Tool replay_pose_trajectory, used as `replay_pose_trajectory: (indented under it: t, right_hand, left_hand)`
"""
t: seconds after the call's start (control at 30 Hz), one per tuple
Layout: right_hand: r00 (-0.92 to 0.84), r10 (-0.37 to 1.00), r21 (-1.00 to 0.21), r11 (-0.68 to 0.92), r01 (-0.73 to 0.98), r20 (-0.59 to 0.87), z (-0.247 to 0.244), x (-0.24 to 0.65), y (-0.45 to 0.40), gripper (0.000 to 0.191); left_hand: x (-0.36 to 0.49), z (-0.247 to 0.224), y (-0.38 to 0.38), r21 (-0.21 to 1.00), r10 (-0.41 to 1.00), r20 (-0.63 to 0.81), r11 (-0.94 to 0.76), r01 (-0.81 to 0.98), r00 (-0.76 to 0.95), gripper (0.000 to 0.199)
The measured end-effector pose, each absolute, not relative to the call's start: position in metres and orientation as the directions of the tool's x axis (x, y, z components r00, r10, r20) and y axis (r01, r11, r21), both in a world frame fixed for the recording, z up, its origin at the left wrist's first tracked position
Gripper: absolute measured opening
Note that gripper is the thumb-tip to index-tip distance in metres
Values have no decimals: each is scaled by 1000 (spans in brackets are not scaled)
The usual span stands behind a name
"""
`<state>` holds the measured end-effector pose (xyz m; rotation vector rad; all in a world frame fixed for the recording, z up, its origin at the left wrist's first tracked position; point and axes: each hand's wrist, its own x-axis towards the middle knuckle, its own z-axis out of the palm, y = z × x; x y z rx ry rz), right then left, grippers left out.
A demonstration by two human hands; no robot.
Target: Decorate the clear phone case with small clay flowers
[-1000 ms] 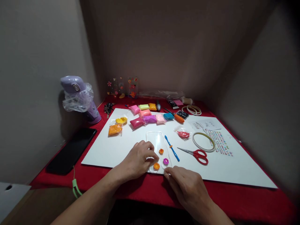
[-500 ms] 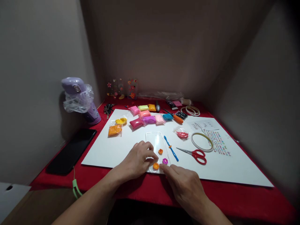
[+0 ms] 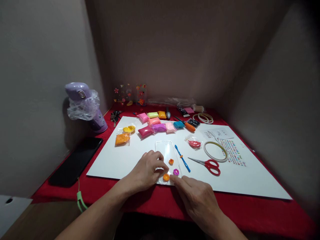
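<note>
A clear phone case (image 3: 163, 146) lies flat on the white board near its front edge. Three small clay flowers sit on it: a small orange flower (image 3: 171, 161), a purple flower (image 3: 176, 172) and a larger orange flower (image 3: 166, 177). My left hand (image 3: 150, 170) rests over the case's left side, fingers curled and tips close above the larger orange flower. From the right, my right hand (image 3: 196, 193) reaches in with bent fingers, its fingertip at that flower's right edge. Whatever either hand pinches is hidden. A blue modelling tool (image 3: 182, 158) lies right of the case.
Red-handled scissors (image 3: 207, 165), a tape roll (image 3: 215, 151) and a gem sticker sheet (image 3: 232, 151) lie to the right. Several clay packets (image 3: 159, 127) are behind the case. At left are a phone (image 3: 76, 161) and a purple bottle (image 3: 98, 121). Decorated clear cases (image 3: 141, 95) stand at the back.
</note>
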<state>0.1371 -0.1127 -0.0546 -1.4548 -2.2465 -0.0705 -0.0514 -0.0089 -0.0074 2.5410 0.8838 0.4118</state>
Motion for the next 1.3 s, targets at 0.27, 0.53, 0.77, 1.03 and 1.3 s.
replay_pose_trajectory:
  t: [0.27, 0.53, 0.77, 1.03, 1.3]
  right_hand:
    - [-327, 858, -225, 436, 872, 395, -53, 136, -112, 29]
    - [-324, 858, -245, 441, 863, 399, -53, 136, -113, 28]
    - [-328, 853, -274, 456, 847, 407, -51, 137, -114, 28]
    - [-335, 846, -206, 446, 871, 415, -50, 136, -113, 31]
    - [-327, 857, -264, 448, 854, 398, -51, 137, -115, 29]
  left_hand:
    - [-51, -10, -8, 478, 640, 151, -714, 511, 754, 14]
    - [-51, -9, -7, 478, 645, 133, -707, 521, 753, 13]
    - [-50, -8, -8, 470, 636, 139, -717, 515, 759, 15]
    - [-51, -10, -8, 480, 644, 140, -708, 517, 752, 16]
    - [-51, -9, -8, 480, 637, 147, -714, 509, 756, 15]
